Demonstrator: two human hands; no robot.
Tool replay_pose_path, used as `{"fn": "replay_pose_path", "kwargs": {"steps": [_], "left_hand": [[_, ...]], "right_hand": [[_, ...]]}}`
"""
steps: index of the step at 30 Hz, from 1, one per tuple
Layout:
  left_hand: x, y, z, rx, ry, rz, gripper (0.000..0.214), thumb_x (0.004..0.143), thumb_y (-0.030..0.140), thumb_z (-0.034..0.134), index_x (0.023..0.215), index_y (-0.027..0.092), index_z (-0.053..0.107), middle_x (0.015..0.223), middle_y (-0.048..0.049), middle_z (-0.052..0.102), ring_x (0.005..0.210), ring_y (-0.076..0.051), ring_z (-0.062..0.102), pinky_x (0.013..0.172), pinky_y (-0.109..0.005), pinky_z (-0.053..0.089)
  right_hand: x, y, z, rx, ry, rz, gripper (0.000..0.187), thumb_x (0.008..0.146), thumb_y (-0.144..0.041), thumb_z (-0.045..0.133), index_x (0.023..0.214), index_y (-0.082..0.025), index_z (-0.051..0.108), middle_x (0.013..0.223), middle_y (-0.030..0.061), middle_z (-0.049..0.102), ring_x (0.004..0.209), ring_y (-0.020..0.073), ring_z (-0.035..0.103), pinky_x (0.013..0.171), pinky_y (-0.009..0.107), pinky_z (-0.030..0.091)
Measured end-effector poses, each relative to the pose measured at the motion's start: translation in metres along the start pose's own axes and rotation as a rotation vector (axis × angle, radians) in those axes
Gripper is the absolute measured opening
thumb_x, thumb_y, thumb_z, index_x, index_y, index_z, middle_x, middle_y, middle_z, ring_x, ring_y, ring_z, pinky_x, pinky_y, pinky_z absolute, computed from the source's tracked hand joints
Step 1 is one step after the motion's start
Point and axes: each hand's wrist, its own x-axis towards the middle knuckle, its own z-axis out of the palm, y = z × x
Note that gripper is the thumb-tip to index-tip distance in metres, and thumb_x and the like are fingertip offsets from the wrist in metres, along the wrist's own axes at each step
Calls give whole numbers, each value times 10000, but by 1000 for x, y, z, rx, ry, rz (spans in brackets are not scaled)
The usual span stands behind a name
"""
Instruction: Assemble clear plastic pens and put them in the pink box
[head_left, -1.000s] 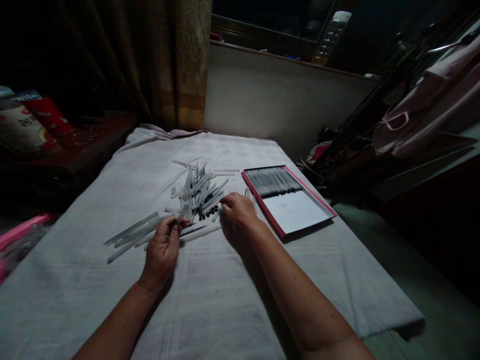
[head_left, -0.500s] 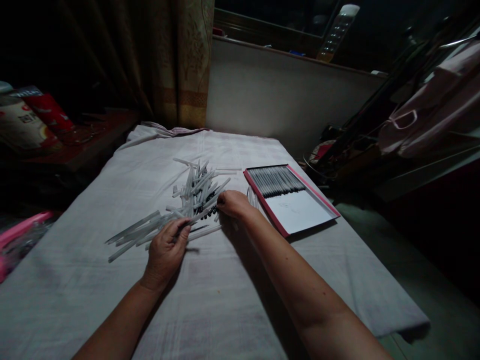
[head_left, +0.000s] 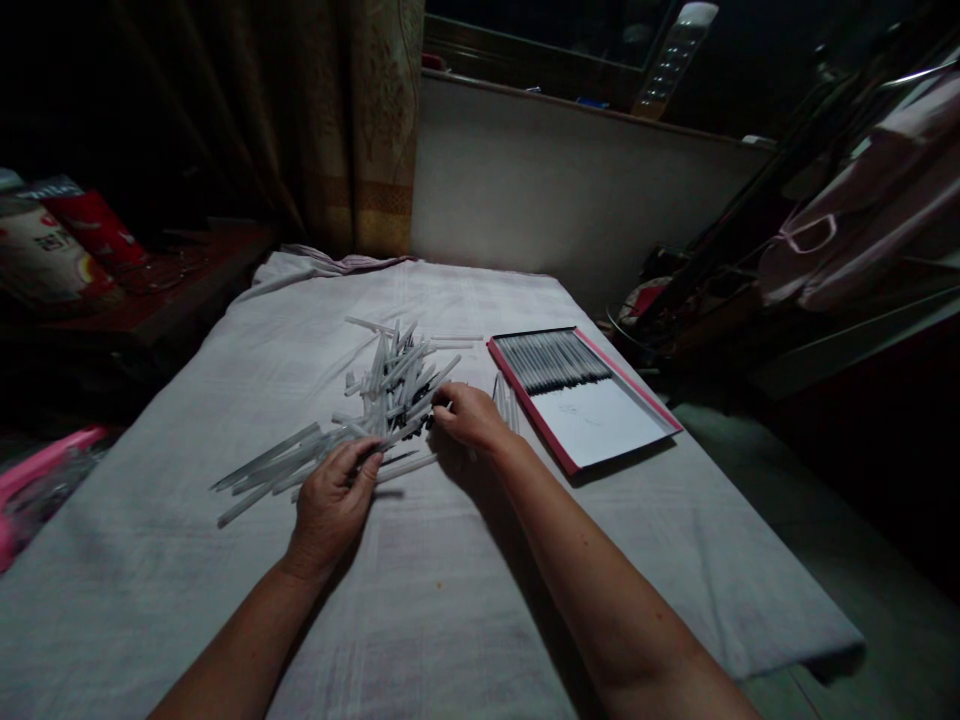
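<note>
A loose pile of thin translucent pens (head_left: pixel 401 370), with black parts among them, lies mid-table. My left hand (head_left: pixel 336 492) is at its near side, fingers closed on a slim pen (head_left: pixel 384 447) that points up and right. Several long clear pens (head_left: pixel 270 465) fan out to the left of that hand. At the pile's right edge, my right hand (head_left: pixel 466 412) has its fingertips pinched together beside small black pieces (head_left: pixel 416 430). Whatever lies between those fingertips is hidden. To the right, a shallow red-edged box (head_left: pixel 551 440) holds a row of similar pens (head_left: pixel 555 360) in its far half.
A pale checked cloth (head_left: pixel 420 620) covers the table. Jars and a red packet (head_left: pixel 97 230) stand on a dark side table at left. A pink-rimmed container (head_left: pixel 45 460) sits low at left. Curtain (head_left: pixel 382 130) and wall border the far edge.
My right hand has shifted very slightly at the pile's right edge. My left hand keeps its place and grip. The box and the pile look the same.
</note>
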Motion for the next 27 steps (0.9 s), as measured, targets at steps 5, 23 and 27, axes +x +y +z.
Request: {"fn": "replay_pose_path", "kwargs": {"steps": [5, 23, 27], "left_hand": [[-2, -2, 1, 26, -20, 117, 234, 946, 315, 558, 1048, 187, 726, 971, -63, 760, 886, -194, 716, 816, -311, 568], [-4, 2, 2, 141, -139, 256, 255, 972, 300, 545, 1148, 197, 699, 985, -71, 748, 880, -202, 703, 773, -316, 553], [-5, 2, 2, 141, -162, 247, 263, 973, 303, 543, 1158, 199, 697, 985, -66, 746, 879, -203, 703, 775, -320, 553]], "right_hand": [[-43, 16, 14, 760, 136, 51, 129, 854, -272, 530, 895, -205, 633, 800, -5, 659, 702, 139, 608, 662, 255, 492], [-78, 2, 32, 843, 191, 4, 166, 865, -267, 560, 977, -203, 664, 847, 25, 673, 732, 149, 601, 665, 269, 481], [-79, 3, 30, 662, 294, -133, 151, 890, -223, 552, 964, -208, 682, 899, 49, 706, 841, 175, 650, 768, 298, 513]]}}
